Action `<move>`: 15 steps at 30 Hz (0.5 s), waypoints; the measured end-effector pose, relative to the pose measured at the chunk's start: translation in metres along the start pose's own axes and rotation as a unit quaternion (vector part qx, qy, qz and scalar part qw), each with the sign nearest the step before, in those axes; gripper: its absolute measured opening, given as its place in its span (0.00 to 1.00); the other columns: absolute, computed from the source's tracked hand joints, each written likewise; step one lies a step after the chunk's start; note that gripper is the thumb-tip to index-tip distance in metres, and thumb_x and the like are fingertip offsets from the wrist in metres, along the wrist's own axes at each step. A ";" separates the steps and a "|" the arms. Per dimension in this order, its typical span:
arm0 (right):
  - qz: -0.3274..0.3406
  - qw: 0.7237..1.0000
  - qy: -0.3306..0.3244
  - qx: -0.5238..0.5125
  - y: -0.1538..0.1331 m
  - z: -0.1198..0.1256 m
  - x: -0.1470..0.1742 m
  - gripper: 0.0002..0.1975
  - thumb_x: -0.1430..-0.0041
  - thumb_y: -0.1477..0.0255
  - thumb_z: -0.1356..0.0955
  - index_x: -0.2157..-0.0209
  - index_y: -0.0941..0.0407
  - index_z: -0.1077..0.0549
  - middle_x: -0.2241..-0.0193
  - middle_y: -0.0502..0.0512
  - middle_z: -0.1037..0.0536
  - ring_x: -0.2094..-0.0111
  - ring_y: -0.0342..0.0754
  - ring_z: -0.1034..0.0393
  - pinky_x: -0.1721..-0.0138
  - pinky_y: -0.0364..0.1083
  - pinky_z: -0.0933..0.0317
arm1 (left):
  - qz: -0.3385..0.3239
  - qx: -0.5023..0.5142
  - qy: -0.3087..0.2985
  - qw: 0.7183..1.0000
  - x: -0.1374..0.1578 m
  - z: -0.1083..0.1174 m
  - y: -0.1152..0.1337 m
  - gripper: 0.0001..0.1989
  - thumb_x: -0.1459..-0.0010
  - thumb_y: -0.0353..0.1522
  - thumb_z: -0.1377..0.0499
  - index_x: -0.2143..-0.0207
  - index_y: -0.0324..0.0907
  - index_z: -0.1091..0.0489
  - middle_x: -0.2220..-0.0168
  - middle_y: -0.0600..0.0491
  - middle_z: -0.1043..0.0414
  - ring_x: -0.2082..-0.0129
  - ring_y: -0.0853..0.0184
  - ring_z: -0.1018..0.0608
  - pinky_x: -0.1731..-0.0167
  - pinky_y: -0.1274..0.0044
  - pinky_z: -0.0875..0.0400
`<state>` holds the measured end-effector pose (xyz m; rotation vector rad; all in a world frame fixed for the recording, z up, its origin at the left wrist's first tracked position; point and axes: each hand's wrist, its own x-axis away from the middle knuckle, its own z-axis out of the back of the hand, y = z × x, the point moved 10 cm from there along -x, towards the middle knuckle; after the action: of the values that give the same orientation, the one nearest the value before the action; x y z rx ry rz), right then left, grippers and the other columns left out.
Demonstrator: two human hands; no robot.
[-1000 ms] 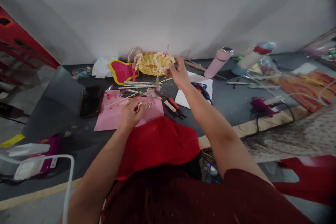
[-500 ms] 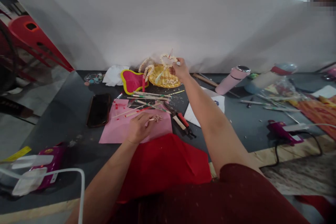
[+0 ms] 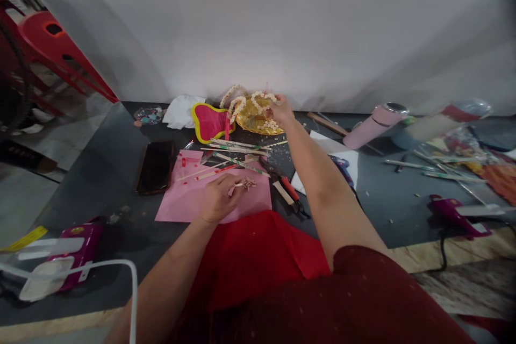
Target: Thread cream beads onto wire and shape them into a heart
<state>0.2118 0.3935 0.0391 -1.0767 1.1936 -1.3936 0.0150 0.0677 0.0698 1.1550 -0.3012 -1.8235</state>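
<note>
My left hand (image 3: 220, 197) is closed over the pink sheet (image 3: 177, 207), pinching a thin pale stick with a small brownish, flower-like cluster (image 3: 249, 184) at its end. Stretched far forward, my right hand (image 3: 282, 112) is at the right side of the yellow woven basket (image 3: 252, 128). Its fingers are closed at the edge of a loop of cream beads (image 3: 258, 98), which rests low over the basket. More cream beaded loops (image 3: 237, 106) lie at the basket's left. Several printed paper-wrapped sticks (image 3: 239, 146) are strewn between my hands.
Red-handled pliers (image 3: 288, 189) lie right of the pink sheet, a phone (image 3: 155, 167) left of it. A pink-and-yellow padded shape (image 3: 210, 122) is beside the basket. A pink bottle (image 3: 374, 124) stands at right. Purple devices (image 3: 76, 252) with cables sit at both sides; a wall rises behind.
My right hand has lowered the beaded loop onto the basket. My left hand keeps its pinch on the stick. The view has swung slightly, bringing a blue tool on the white sheet into sight.
</note>
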 end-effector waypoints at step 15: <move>0.032 0.999 0.002 0.018 0.005 0.004 0.004 0.25 0.45 0.75 0.32 0.46 0.57 0.40 0.67 0.55 0.27 0.76 0.41 0.32 0.71 0.46 0.32 | 0.010 -0.011 0.002 1.000 -0.001 -0.002 -0.004 0.07 0.40 0.30 0.44 0.64 0.44 0.26 0.70 0.51 0.23 0.69 0.67 0.23 0.68 0.76 0.31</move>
<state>0.2155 0.3883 0.0344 -1.0019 1.1923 -1.3636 0.0145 0.0713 0.0666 1.1358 -0.2893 -1.8031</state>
